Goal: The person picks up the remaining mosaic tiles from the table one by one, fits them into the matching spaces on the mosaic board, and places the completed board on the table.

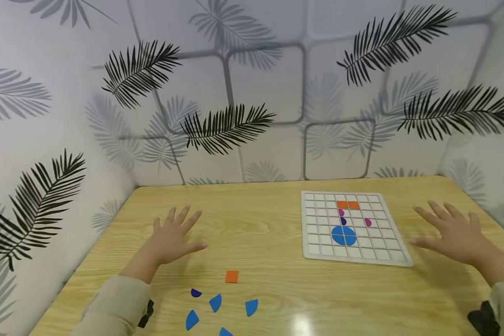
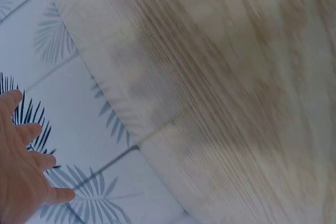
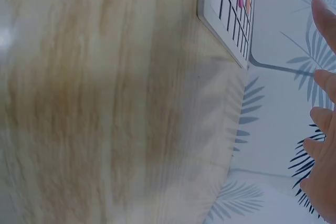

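Note:
My left hand (image 1: 172, 238) is held over the left side of the table, fingers spread and holding nothing. Over on the right, my right hand (image 1: 458, 233) is spread the same way, just beside a white gridded board (image 1: 319, 252). On that board lie two orange squares (image 1: 348, 205), a blue round shape (image 1: 344, 235) made of quarter pieces, a dark blue half circle (image 1: 343, 221) and two magenta half circles (image 1: 368, 222). Nearest the left hand are a loose orange square (image 1: 232, 276), a dark blue half circle (image 1: 196, 293) and several blue quarter-circle pieces (image 1: 215, 303).
The wooden table (image 1: 269, 224) runs back to a wall (image 1: 269, 158) patterned with palm leaves. One more blue quarter piece (image 1: 225, 332) is cut off by the bottom edge of the head view. A dark wrist strap (image 1: 484, 319) shows at the right sleeve.

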Tool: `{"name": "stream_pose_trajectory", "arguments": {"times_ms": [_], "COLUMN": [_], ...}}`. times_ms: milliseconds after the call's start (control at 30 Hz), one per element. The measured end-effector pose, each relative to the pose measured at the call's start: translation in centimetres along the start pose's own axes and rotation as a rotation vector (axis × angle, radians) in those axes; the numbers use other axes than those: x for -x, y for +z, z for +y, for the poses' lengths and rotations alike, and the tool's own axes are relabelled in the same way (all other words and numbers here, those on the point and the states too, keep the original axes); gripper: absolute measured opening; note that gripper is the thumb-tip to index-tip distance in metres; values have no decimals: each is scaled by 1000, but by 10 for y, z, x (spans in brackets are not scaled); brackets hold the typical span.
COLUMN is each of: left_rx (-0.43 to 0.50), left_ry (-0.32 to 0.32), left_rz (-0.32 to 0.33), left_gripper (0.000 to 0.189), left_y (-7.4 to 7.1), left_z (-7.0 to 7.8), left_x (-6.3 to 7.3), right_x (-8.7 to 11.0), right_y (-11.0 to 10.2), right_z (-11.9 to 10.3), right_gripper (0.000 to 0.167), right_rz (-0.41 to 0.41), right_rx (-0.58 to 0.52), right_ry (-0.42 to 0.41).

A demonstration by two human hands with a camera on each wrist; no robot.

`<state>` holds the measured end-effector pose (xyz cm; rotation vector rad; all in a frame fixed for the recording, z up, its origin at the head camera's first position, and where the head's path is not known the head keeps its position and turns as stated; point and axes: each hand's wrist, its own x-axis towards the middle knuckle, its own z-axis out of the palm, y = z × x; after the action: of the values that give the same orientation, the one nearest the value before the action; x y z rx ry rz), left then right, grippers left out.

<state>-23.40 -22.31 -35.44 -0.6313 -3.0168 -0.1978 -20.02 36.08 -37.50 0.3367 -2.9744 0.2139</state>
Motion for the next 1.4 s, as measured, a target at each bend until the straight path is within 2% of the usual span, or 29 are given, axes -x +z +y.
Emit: {"name": "stream_pose_trajectory", "arguments": {"times_ms": [300,633,767,933,1133,1400], "left_rx": [-9,-82,-117,-129,-164,-271], "left_ry": [85,198,242,285,339,413], "left_rz": [-18,-113,-152,-212,-266,-314], "left_gripper": [81,79,78,78,76,74], "left_y": [0,4,11,21,30,50], "left_z": [32,79,100,127,159,186], "left_x": [-24,-55,-68,-83,-94,-109], "right_x": [-5,-8,-9,-7,-7,-6], "right_y": [14,25,28,30,36,39], "right_z": [-7,-19,-25,-28,-29,-30], "right_gripper": [82,77,76,71,69,71], "right_rz": [-49,-128,-139,-152,-183,-196], "right_rx": [-38,-40,-10,-29,-37,-19], "right_ry": [-74,-87,-95,-91,-100,-115]}}
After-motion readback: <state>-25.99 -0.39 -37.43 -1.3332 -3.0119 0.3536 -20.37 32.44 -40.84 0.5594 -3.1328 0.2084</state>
